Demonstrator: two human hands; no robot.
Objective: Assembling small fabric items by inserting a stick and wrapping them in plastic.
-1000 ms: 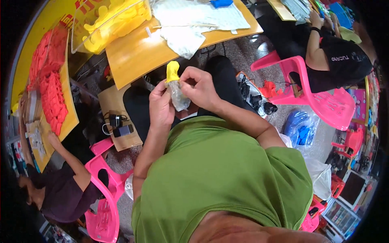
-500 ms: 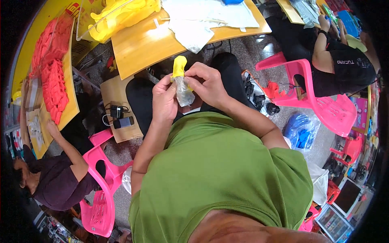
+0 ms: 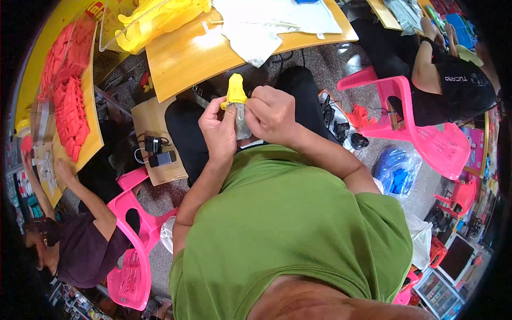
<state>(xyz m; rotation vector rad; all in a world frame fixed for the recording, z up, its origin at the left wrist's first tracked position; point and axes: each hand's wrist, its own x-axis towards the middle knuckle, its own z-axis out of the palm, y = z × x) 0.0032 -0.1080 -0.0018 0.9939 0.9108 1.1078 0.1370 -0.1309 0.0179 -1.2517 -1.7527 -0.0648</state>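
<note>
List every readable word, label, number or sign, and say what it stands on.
Black T-shirt, co-worker at right: pale lettering, legible but left unquoted.
Yellow panel, upper left: red characters, only partly in view, left unquoted.
Pink-purple box, right: print too small to read.
Held yellow piece: no text visible.

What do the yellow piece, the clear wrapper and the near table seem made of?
Yellow piece: perhaps soft rubber, smooth, given its even colour and folds.
Clear wrapper: likely thin plastic, glossy; it's see-through and wrinkled.
Near table: wood or laminate, unclear which; shiny, judging by glare.
</note>
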